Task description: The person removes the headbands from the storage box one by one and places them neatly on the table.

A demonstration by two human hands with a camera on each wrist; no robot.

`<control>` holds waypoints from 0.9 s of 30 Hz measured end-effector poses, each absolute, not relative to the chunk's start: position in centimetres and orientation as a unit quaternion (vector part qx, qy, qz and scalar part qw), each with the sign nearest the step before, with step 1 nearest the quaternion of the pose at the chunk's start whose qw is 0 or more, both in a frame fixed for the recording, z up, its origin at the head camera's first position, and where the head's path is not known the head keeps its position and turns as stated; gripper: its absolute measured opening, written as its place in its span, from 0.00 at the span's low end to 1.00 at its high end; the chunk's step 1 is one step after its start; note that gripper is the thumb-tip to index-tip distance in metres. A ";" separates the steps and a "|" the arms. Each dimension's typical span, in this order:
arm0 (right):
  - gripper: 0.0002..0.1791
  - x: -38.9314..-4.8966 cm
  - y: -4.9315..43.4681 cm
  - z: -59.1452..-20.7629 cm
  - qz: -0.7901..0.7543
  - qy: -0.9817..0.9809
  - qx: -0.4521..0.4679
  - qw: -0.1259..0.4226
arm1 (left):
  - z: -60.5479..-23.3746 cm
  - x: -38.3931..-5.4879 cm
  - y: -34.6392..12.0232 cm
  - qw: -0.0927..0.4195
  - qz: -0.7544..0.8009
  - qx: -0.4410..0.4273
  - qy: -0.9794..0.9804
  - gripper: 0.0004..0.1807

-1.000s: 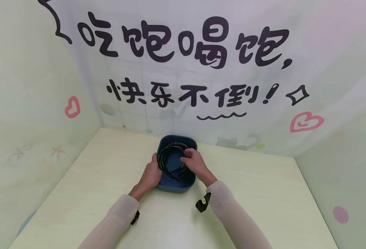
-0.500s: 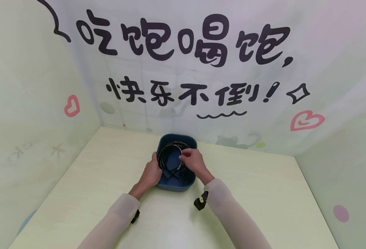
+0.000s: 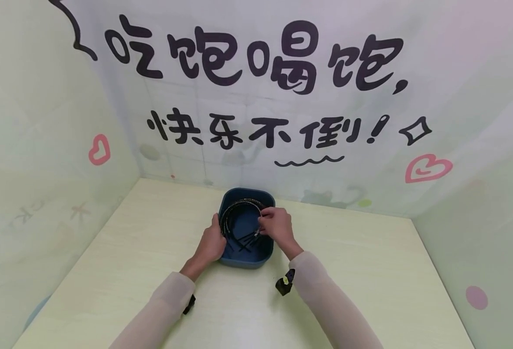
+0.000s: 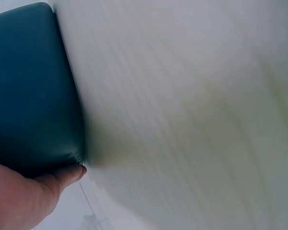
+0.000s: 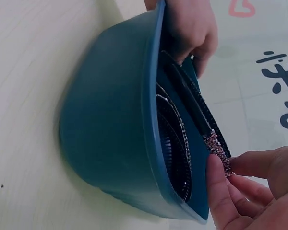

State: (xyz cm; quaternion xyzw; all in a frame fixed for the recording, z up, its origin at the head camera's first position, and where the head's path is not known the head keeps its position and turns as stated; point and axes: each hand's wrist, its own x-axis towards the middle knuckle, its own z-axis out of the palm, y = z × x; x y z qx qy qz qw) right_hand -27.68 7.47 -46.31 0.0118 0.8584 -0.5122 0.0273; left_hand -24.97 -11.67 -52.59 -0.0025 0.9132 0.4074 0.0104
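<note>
A dark blue bin (image 3: 241, 264) stands on the table near the back wall, with several thin black glittery headbands (image 5: 186, 139) inside. My left hand (image 3: 210, 240) grips the bin's left side; in the right wrist view its fingers curl over the rim. With thumb and fingers, my right hand (image 3: 277, 225) pinches one headband that has a sparkling pink-silver stretch (image 5: 215, 143), at the bin's right side. That headband's arc reaches across the bin's opening toward the left hand. Part of the headbands is hidden by the bin wall in the right wrist view.
Pale wood-grain table (image 3: 348, 281) spreads around the bin. A white printed cloth wall (image 3: 221, 165) rises close behind it, and side walls (image 3: 479, 232) stand left and right. Each wrist carries a small black camera (image 3: 284, 285).
My right hand, pinching the headband, moves slightly left and then back to the right, and the headband shifts with it. My left hand stays on the bin.
</note>
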 end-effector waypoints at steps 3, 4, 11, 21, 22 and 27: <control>0.14 -27.9 8.3 -46.0 -0.534 0.844 0.030 0.031 | -52.6 -24.9 -11.7 0.008 0.404 -0.004 0.915 0.39; 0.14 -28.0 8.6 -45.9 -0.541 0.840 0.038 0.032 | -52.6 -24.9 -11.7 0.008 0.403 -0.004 0.915 0.39; 0.14 -28.8 11.3 -45.1 -0.569 0.818 0.076 0.034 | -52.4 -24.8 -11.6 0.008 0.401 0.000 0.916 0.38; 0.16 -29.6 14.8 -44.7 -0.580 0.808 0.092 0.039 | -52.5 -25.0 -11.7 0.005 0.401 0.000 0.916 0.38; 0.16 -29.6 15.1 -44.8 -0.580 0.808 0.092 0.039 | -52.5 -25.0 -11.7 0.006 0.401 0.000 0.916 0.38; 0.17 -29.9 16.5 -45.3 -0.582 0.806 0.105 0.033 | -52.5 -24.9 -11.7 0.007 0.401 0.001 0.916 0.38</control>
